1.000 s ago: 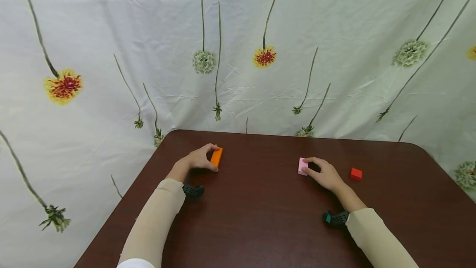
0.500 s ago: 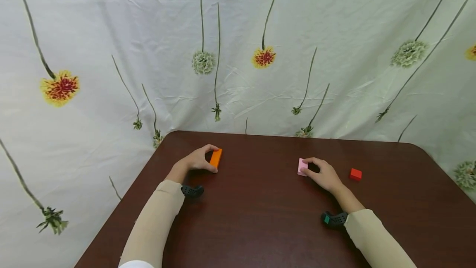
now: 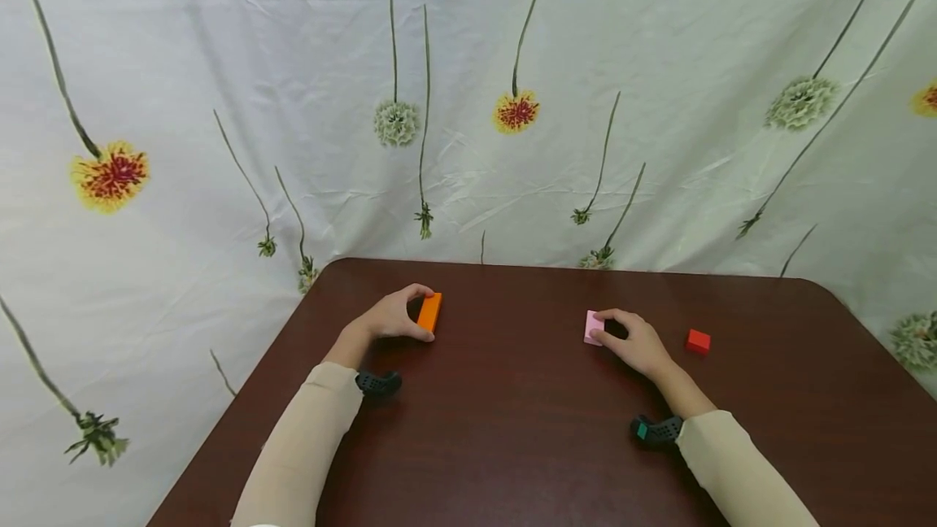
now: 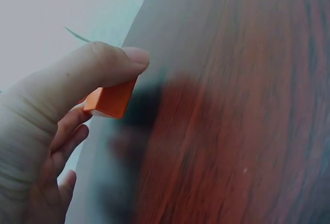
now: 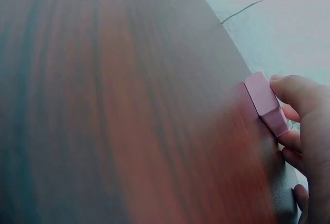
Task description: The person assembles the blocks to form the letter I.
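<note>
The orange block (image 3: 430,312) is at the worktop's (image 3: 512,413) ten o'clock, pinched end to end by the left hand (image 3: 390,316). Well apart at its three o'clock, the right hand (image 3: 639,345) pinches the pink block (image 3: 594,325). Near that hand, at three o'clock, lies a red block (image 3: 699,341); flowered cloth (image 3: 329,63) hangs at twelve.

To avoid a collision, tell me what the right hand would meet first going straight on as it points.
Beyond the pink block it pinches, the right hand would probably cross bare table and meet the flowered cloth first; depth there is unclear.
</note>
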A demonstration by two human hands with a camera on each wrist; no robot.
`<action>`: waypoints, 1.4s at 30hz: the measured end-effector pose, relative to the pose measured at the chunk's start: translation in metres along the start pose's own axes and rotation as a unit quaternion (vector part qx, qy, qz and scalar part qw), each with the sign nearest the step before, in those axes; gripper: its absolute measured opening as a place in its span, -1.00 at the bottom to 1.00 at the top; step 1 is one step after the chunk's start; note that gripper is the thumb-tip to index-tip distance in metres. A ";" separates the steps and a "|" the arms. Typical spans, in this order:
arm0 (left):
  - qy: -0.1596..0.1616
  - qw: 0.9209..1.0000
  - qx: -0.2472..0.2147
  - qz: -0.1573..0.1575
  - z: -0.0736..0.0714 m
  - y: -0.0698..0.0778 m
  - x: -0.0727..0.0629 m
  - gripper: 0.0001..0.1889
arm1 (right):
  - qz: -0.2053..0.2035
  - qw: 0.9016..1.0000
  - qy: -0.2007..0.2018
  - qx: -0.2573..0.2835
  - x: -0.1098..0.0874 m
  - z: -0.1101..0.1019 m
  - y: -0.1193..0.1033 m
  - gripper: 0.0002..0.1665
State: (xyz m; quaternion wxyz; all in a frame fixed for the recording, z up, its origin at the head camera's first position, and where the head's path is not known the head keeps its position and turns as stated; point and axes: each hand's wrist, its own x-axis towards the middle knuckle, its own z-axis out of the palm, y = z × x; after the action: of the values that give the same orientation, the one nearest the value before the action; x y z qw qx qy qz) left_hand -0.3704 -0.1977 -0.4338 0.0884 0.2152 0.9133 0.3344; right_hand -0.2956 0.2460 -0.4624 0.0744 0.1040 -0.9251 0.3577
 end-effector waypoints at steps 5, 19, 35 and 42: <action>0.010 1.000 0.014 -0.005 0.002 0.004 0.002 -0.17 | 0.000 1.000 -0.001 -0.001 0.000 -0.001 0.000 -0.43; 0.014 0.999 0.020 0.023 0.010 0.024 0.004 -0.19 | 0.008 1.000 -0.004 -0.003 0.000 0.000 -0.002 -0.41; 0.012 0.997 0.034 0.068 0.031 0.051 0.008 -0.21 | 0.013 1.000 0.000 0.000 0.000 0.000 0.000 -0.41; 0.033 0.995 0.058 0.078 0.041 0.066 0.006 -0.23 | 0.009 1.000 0.004 0.001 -0.001 0.000 0.000 -0.43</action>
State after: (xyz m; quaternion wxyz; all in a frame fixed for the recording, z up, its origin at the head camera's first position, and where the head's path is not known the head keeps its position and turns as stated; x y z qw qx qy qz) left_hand -0.3416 -0.1263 -0.4223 0.0190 0.2796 0.9139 0.2937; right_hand -0.2951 0.2458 -0.4628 0.0746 0.0946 -0.9253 0.3596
